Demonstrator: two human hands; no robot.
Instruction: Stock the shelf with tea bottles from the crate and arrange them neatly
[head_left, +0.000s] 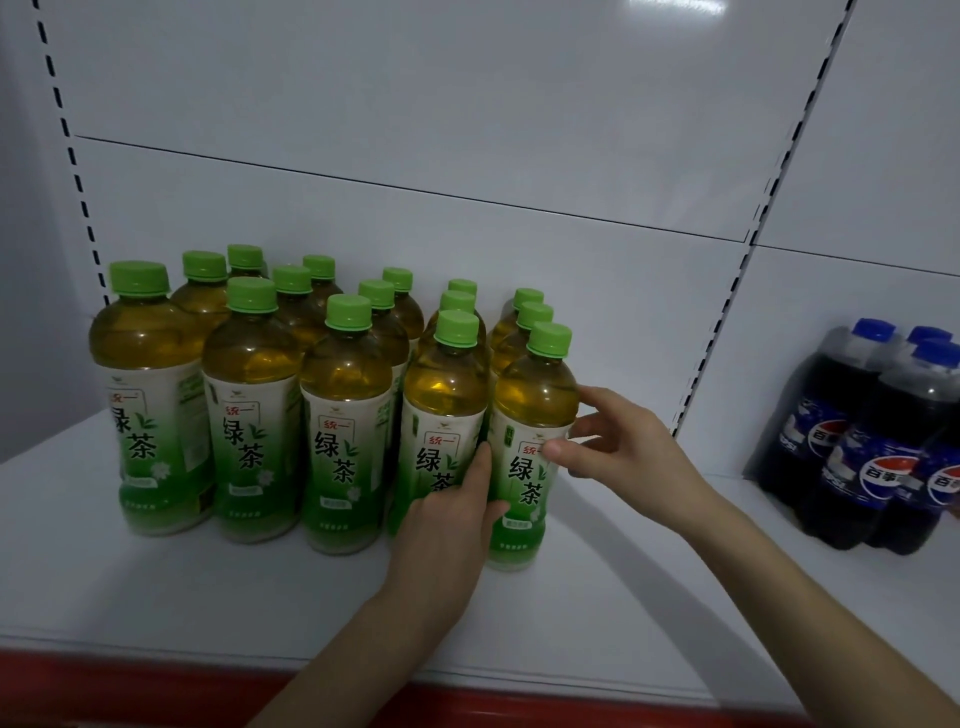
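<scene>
A white metal shelf carries everything, backed by a white panel with a slotted upright on the left and another on the right. A red strip runs below the front edge. The light is dim.

The tea bottles stand upright in the left bay in five files, three deep, reaching back towards the panel, green caps up and labels forward. The leftmost file stands near the left upright. Past the right upright, cola bottles stand close together, well apart from the tea.

The right hand holds the end bottle, the front one of the rightmost file: its grip is partly closed, thumb on the label front and fingers curved round the right shoulder. The left hand lies with straight fingers against the front of the next bottle, its forefinger in the gap between the two and its thumb touching the end bottle; its grip holds nothing.

A band of white shelf shows between the front row and the front edge, and more to the right of the end bottle as far as the cola.
</scene>
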